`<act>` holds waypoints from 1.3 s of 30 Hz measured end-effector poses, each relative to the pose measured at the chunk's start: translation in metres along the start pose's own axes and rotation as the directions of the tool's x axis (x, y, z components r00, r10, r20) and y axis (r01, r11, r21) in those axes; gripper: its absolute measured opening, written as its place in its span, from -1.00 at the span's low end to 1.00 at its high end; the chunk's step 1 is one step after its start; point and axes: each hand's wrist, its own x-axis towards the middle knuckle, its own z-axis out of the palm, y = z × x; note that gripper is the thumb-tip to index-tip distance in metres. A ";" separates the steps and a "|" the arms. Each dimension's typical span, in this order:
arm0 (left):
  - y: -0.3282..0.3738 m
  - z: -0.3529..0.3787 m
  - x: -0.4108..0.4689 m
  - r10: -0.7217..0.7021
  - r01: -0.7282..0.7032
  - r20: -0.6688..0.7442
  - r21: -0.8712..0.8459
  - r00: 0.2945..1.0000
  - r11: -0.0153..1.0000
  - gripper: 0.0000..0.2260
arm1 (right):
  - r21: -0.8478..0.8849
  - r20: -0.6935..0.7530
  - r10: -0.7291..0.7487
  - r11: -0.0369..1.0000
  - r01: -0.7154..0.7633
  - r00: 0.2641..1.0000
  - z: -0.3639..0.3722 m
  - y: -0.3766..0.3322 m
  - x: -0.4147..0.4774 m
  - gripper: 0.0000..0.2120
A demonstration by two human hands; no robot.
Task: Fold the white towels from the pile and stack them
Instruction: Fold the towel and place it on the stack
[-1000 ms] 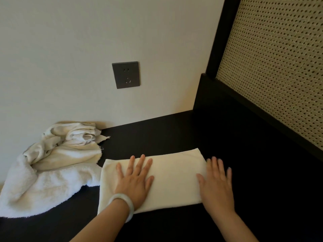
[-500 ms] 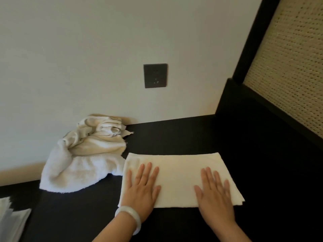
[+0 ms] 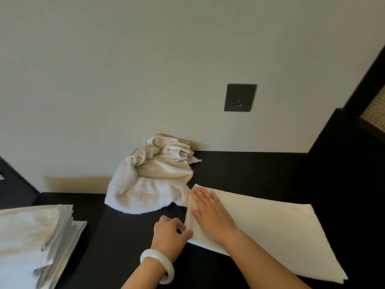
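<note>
A folded white towel lies flat on the dark table. My right hand presses flat on the towel's left end, fingers straight. At the towel's left edge my left hand, with a white bangle on its wrist, has curled fingers that pinch the near corner. A crumpled pile of white towels sits against the wall just left of the folded towel and touches its far corner. A stack of folded white towels rests at the lower left.
A dark wall socket is set in the pale wall above the table. A black frame with a woven panel rises at the right. The stack lies on a lower dark surface left of the table.
The view has swung left, bringing the folded stack into sight. My right hand moved from the towel's right end to its left end; my left hand slid off the towel to its left edge.
</note>
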 end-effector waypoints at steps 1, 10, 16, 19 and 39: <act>-0.001 -0.001 0.000 -0.016 0.016 0.006 -0.007 1.000 1.000 -0.89 | -0.023 -0.006 0.016 1.000 -0.017 1.000 0.005 0.002 0.000 -0.44; 0.001 -0.011 0.001 -0.003 -0.001 0.045 0.085 0.999 0.996 -0.79 | -0.128 -0.052 0.041 0.991 -0.048 0.998 0.020 0.008 0.002 -0.37; -0.006 -0.003 -0.006 0.142 -0.100 -0.093 0.363 0.985 0.926 -0.80 | -0.113 -0.062 0.045 0.992 -0.052 0.997 0.020 0.008 0.001 -0.35; 0.000 0.007 -0.006 0.336 -0.233 -0.186 0.423 0.923 0.875 -0.76 | -0.027 -0.070 0.043 0.999 -0.045 0.997 0.015 0.007 0.002 -0.43; 0.029 0.046 0.040 0.409 -0.419 0.157 0.582 0.899 0.697 -0.46 | 0.159 -0.206 0.757 0.652 -0.742 0.621 -0.022 0.154 -0.177 -0.41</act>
